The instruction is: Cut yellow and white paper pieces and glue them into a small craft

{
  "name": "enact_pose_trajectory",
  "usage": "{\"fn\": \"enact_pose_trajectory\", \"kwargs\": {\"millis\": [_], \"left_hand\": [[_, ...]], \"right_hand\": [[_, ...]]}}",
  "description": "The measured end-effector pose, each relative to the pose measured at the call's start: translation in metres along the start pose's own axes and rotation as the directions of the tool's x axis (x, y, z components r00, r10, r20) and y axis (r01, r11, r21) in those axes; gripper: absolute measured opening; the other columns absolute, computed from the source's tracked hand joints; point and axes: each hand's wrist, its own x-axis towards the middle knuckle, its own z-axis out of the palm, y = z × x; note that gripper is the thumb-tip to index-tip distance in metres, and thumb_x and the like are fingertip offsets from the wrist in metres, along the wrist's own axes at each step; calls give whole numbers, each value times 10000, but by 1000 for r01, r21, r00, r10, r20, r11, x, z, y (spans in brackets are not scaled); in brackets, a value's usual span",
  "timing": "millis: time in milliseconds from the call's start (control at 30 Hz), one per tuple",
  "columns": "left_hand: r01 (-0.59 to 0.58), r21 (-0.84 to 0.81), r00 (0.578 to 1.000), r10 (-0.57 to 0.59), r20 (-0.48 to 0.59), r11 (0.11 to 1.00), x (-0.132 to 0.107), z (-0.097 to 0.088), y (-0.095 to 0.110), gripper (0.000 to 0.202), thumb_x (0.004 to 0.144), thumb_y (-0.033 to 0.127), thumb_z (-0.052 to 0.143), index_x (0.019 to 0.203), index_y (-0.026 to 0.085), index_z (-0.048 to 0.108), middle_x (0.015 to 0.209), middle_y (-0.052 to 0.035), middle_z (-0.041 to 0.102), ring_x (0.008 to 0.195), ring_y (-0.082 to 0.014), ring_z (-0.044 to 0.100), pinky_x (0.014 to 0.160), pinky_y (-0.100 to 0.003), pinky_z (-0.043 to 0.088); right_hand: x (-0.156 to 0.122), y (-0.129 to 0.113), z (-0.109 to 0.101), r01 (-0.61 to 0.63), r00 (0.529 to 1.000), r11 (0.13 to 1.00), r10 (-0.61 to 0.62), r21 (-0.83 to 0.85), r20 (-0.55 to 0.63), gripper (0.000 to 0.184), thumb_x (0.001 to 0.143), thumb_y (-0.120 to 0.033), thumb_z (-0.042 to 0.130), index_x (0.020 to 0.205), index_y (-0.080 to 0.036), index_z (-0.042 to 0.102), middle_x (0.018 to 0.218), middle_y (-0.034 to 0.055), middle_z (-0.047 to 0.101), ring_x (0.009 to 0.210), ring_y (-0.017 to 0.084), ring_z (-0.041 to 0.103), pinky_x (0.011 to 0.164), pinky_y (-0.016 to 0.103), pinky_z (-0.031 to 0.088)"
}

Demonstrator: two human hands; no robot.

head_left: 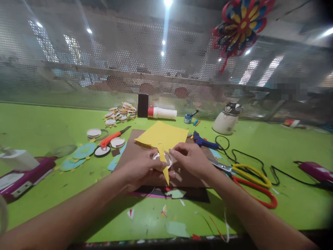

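My left hand (pixel 142 168) is closed around the lower left of a small white ring (pixel 170 162), held over a brown board (pixel 127 152). Across the ring lies a narrow yellow strip (pixel 165 174), its pointed end toward me. My right hand (pixel 189 156) has thumb and forefinger pinched together at the ring's upper right, beside the strip; whatever is between the fingertips is too small to make out. Just beyond both hands rests a yellow sheet (pixel 166 133), and the strip's far end overlaps its near edge.
Scissors with yellow and red handles (pixel 251 175) lie by my right forearm, a blue glue gun (pixel 205 141) beyond. At left are an orange-handled knife (pixel 111 138), round discs (pixel 94 133) and a purple power strip (pixel 28 177). A kettle (pixel 225 121) stands back right; paper scraps (pixel 177 229) lie in front.
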Motion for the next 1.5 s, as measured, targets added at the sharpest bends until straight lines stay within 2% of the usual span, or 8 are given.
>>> {"fn": "enact_pose_trajectory", "kwargs": {"millis": [300, 567, 833, 900, 1000, 1167, 1333, 1500], "left_hand": [[9, -26, 1000, -9, 18, 1000, 0, -4, -6, 533, 725, 39, 626, 1222, 179, 498, 998, -80, 665, 803, -182, 684, 760, -321, 549], [1, -77, 999, 1, 37, 997, -2, -1, -6, 476, 782, 31, 521, 1234, 177, 506, 985, -89, 667, 785, -183, 681, 756, -353, 555], [-10, -71, 999, 13, 29, 997, -2, -1, -11, 400, 800, 90, 578, 1186, 187, 534, 1006, -95, 670, 777, -187, 688, 761, -360, 559], [-18, -68, 1000, 19, 9, 998, -2, 0, -12, 377, 798, 100, 598, 1164, 169, 539, 994, -102, 672, 785, -193, 689, 751, -351, 562], [-14, -75, 1000, 13, -15, 997, -3, 0, -11, 340, 823, 113, 576, 1156, 155, 523, 973, -112, 675, 792, -205, 692, 741, -362, 568], [-1, -13, 999, 0, -51, 1000, -5, -5, -9, 263, 857, 122, 526, 1118, 153, 514, 960, -105, 671, 805, -209, 698, 735, -349, 571], [-29, 25, 996, 31, -88, 999, -4, -8, -8, 177, 852, 130, 533, 1029, 138, 526, 950, -110, 665, 798, -221, 703, 739, -362, 573], [-57, 41, 991, 61, -116, 998, -3, -6, -6, 149, 833, 96, 529, 979, 122, 521, 934, -125, 667, 801, -240, 701, 724, -384, 581]], "right_hand": [[-6, -5, 9, -146, 984, 981, 131, 126, 120, 231, 828, -337, 571, 739, -137, 645, 702, 40, 671, 654, 153, 600, 590, 247, 437], [-8, -1, 16, -138, 989, 990, 139, -21, 39, 174, 793, -309, 586, 690, -169, 600, 670, 22, 663, 615, 148, 583, 552, 247, 406], [-11, -4, 14, -147, 988, 989, 146, 10, 51, 190, 801, -308, 577, 678, -165, 598, 645, 12, 645, 592, 137, 560, 538, 239, 399], [-9, -2, 11, -133, 991, 990, 132, 37, 26, 224, 813, -334, 569, 673, -163, 605, 643, 11, 639, 591, 134, 548, 546, 241, 402], [-4, 5, 4, -104, 990, 993, 109, 59, -86, 268, 819, -365, 560, 641, -169, 598, 611, -2, 608, 568, 130, 522, 541, 245, 388], [7, 29, -7, -111, 959, 984, 143, 140, -244, 283, 798, -394, 572, 627, -169, 591, 567, -2, 580, 539, 137, 515, 522, 255, 394], [16, 51, -10, -124, 943, 978, 170, 170, -286, 272, 790, -389, 574, 633, -168, 601, 556, -2, 591, 517, 130, 522, 506, 248, 421], [23, 59, -17, -195, 928, 969, 233, 155, -290, 258, 837, -352, 547, 671, -160, 596, 526, -31, 564, 470, 107, 518, 484, 233, 434]]}}
